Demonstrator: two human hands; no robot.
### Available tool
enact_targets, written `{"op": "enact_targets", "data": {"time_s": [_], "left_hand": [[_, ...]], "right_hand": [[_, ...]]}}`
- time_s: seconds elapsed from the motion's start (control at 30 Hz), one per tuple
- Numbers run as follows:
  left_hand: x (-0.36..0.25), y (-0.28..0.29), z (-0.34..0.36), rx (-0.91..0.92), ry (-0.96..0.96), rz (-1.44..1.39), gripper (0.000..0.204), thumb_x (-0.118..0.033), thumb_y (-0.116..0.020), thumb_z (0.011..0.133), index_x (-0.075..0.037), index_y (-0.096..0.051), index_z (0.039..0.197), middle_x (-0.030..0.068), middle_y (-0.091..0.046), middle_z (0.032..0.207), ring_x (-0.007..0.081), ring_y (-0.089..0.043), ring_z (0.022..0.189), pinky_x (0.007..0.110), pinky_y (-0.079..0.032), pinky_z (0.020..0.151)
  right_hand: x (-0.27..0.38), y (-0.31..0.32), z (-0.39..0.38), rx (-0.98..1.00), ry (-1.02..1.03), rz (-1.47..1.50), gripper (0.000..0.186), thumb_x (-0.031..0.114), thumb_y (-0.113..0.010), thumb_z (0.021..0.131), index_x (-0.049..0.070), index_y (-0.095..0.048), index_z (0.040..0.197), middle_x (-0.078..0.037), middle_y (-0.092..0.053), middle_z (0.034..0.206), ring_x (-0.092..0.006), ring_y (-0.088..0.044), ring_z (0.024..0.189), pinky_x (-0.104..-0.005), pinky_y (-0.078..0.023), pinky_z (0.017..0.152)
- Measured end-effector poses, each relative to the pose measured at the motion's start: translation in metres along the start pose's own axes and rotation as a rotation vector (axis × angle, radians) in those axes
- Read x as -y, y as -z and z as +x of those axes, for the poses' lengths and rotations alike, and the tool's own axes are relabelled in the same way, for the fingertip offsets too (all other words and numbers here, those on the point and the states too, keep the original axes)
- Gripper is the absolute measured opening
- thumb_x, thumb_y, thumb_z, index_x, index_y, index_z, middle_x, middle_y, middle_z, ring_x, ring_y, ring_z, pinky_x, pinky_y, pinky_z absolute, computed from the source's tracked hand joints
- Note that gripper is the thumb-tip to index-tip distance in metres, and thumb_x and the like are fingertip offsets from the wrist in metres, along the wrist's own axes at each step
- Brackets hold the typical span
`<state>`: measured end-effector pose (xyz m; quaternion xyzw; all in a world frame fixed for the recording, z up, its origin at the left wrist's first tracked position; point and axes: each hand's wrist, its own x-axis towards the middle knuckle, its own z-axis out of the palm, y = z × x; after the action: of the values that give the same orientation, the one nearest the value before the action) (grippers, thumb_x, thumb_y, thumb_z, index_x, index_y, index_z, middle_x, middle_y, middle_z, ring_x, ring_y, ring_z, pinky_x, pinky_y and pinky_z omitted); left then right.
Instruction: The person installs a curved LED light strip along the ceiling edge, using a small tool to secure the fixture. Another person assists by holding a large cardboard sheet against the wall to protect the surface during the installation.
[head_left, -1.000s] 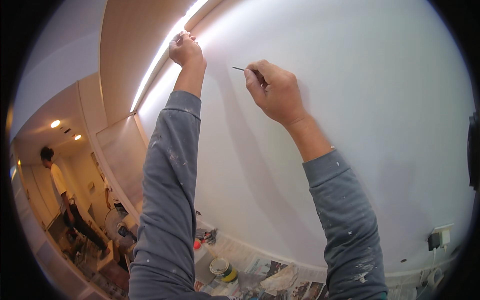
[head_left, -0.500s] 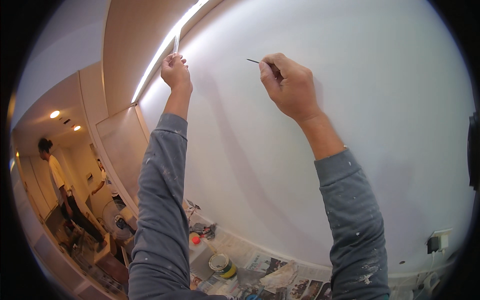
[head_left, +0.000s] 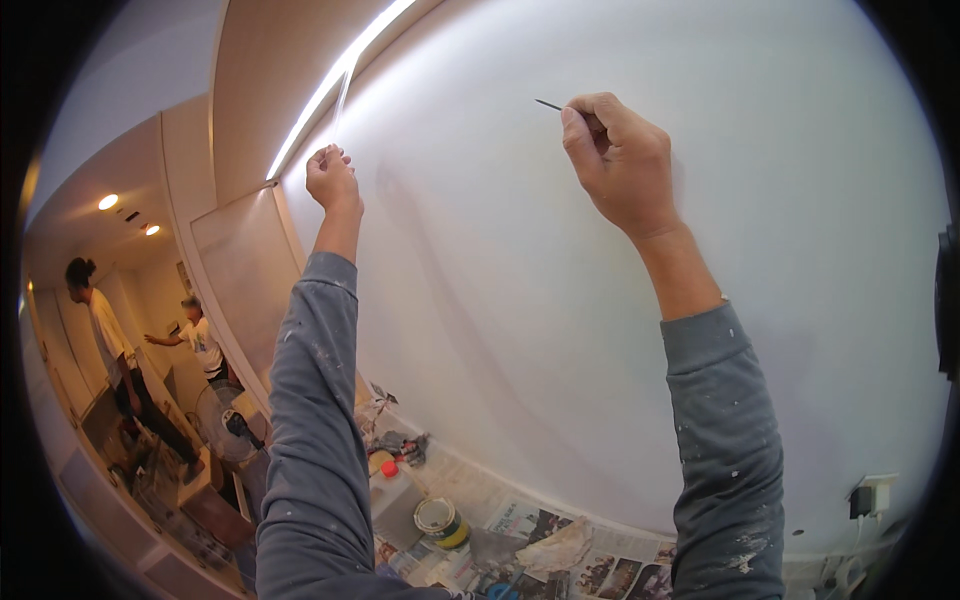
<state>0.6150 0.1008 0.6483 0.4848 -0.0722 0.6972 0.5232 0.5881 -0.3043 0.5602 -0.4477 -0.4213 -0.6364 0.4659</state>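
Note:
Pinched in the fingers of my left hand (head_left: 333, 182) is the lower end of a thin, pale strip (head_left: 342, 105). It runs up, pulled straight, to the bright light line (head_left: 325, 88) under the upper cabinet (head_left: 265, 90). My right hand (head_left: 628, 165) is closed on a slim dark pointed tool (head_left: 547, 104); only its tip sticks out toward the left, so its exact kind is hidden. This hand is raised in front of the pale wall (head_left: 520, 300), with a faint shadow beside it.
Below, newspaper (head_left: 610, 575) covers the surface along the wall, bearing an open tin (head_left: 441, 522), a red-capped container (head_left: 393, 492) and a crumpled cloth (head_left: 556, 548). Plugs sit in a socket (head_left: 876, 493) at lower right. Two people (head_left: 115, 350) and a fan (head_left: 228, 425) are at left.
My left hand has come down and slightly left, with a longer stretch of strip showing above it. My right hand has shifted right and a little up, still holding the tool.

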Motion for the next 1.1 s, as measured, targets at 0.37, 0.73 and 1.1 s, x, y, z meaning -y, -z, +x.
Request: {"op": "enact_targets", "data": {"time_s": [0.37, 0.73, 1.1], "left_hand": [[0.052, 0.073, 0.015, -0.101, 0.088, 0.11, 0.016, -0.016, -0.063, 0.101, -0.002, -0.06, 0.109, 0.0077, -0.067, 0.098, 0.0146, -0.065, 0.081, 0.027, -0.05, 0.06], [0.117, 0.16, 0.035, -0.215, 0.11, 0.198, 0.013, -0.014, -0.063, 0.1, -0.002, -0.063, 0.104, 0.0075, -0.069, 0.093, 0.0165, -0.064, 0.074, 0.031, -0.052, 0.065], [0.146, 0.248, 0.022, -0.343, 0.164, 0.268, 0.019, -0.018, -0.065, 0.097, -0.002, -0.067, 0.106, 0.0091, -0.07, 0.093, 0.0193, -0.067, 0.079, 0.034, -0.055, 0.07]], "right_hand": [[-0.008, -0.001, 0.003, -0.029, 0.059, -0.041, 0.008, 0.013, -0.071, 0.095, 0.005, -0.069, 0.092, -0.003, -0.067, 0.07, -0.0103, -0.055, 0.054, -0.0254, -0.046, 0.052], [-0.007, 0.001, 0.005, -0.039, 0.038, -0.037, 0.009, 0.012, -0.069, 0.096, 0.005, -0.069, 0.091, 0.0, -0.064, 0.067, -0.0075, -0.054, 0.055, -0.0237, -0.045, 0.053], [-0.004, 0.003, 0.006, -0.01, 0.004, -0.059, 0.01, 0.013, -0.068, 0.097, 0.004, -0.068, 0.092, -0.001, -0.066, 0.069, -0.0078, -0.059, 0.058, -0.0239, -0.048, 0.056]]}}
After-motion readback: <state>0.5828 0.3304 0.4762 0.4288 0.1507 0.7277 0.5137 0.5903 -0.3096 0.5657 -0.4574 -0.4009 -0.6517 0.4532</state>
